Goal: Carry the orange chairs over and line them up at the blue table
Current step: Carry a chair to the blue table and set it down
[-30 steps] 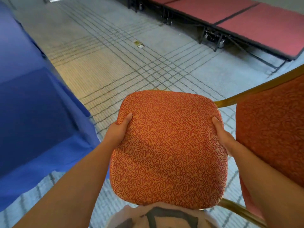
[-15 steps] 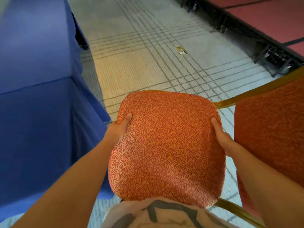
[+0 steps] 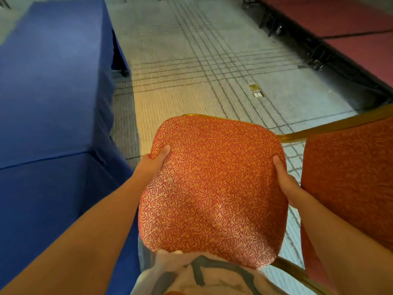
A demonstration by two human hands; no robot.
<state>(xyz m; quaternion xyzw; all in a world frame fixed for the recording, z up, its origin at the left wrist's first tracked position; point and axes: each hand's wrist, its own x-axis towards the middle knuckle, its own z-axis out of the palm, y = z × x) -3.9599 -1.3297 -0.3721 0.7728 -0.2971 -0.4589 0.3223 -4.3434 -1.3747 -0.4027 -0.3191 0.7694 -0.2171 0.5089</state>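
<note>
Head view, one frame. Both hands grip an orange chair [image 3: 212, 188] by its patterned cushion, which is held up in front of the body and fills the centre of the frame. Left hand [image 3: 152, 167] clamps the cushion's left edge, thumb lying on the top fabric, the other fingers hidden under the edge. Right hand [image 3: 285, 184] clamps the right edge the same way, thumb on top, fingers out of sight underneath. A gold metal frame bar shows along the cushion's far edge. A second orange panel [image 3: 350, 184] with gold frame sits just beside the cushion on the right, close to the right forearm; cannot tell whether it belongs to the same chair or to another one. Blue table [image 3: 53, 81], draped to the floor in blue cloth, runs along the left side; its near corner lies just beside the left forearm, not touching the cushion. Grey carpet [image 3: 202, 71] with a dark grid of lines stretches ahead. A red stage platform [image 3: 350, 28] on black legs stands at upper right, well apart from the chair. Small floor socket plate [image 3: 256, 91] lies in the carpet ahead of the chair.
</note>
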